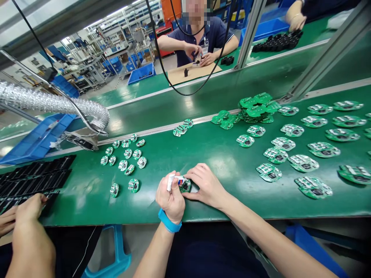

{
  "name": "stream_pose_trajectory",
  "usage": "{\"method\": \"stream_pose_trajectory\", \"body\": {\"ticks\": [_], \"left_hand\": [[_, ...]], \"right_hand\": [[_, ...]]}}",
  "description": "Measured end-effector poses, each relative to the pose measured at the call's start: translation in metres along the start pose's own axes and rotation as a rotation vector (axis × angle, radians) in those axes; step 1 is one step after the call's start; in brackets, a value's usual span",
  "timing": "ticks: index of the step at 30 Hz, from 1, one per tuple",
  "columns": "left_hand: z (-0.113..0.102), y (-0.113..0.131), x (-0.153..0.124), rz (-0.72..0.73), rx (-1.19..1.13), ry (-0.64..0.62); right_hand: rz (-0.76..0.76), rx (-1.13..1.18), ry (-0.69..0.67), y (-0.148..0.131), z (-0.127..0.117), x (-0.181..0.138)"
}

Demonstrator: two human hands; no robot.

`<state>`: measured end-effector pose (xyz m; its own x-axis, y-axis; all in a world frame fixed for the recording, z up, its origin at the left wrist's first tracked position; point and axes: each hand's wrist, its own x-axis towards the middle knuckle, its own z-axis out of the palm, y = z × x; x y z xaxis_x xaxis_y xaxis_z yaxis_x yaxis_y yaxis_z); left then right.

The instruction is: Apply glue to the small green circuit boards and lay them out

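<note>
Left hand: fingers of the left hand [171, 200] are curling closed around a white tube [171, 181]; its contents are not showing.
Right hand: thumb and fingers of the right hand [207, 183] are steadying a board's edge.
Board in hand: the green circuit board [185, 186] is lying on the green bench [95, 210], between the hands, under the tube.
Progress: one board is being worked on, so the job is probably midway; left boards [128, 153] and right boards [303, 163] are lying spread out, and I cannot tell which side is finished.
Board stack: green panels [257, 106] are sitting piled beyond the right boards.
Left bin: a blue bin [29, 144] is standing tilted; its contents are unclear.
Far tray: a blue tray [131, 80] is holding dark pieces [147, 74].
</note>
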<state>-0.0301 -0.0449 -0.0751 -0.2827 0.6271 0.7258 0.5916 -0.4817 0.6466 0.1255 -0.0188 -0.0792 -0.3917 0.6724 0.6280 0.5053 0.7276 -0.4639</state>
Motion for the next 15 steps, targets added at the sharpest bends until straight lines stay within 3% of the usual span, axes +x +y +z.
{"method": "stream_pose_trajectory", "body": {"ticks": [7,11,15], "left_hand": [[-0.024,0.000,0.002,-0.224,-0.007,0.124],[-0.054,0.001,0.011,-0.346,-0.039,0.269],[-0.090,-0.008,0.017,-0.455,-0.077,0.454]], "right_hand": [[0.071,-0.015,-0.080,0.002,-0.001,-0.003],[0.128,-0.023,-0.166,-0.001,0.001,-0.001],[0.067,-0.056,-0.269,-0.010,0.007,0.019]]}}
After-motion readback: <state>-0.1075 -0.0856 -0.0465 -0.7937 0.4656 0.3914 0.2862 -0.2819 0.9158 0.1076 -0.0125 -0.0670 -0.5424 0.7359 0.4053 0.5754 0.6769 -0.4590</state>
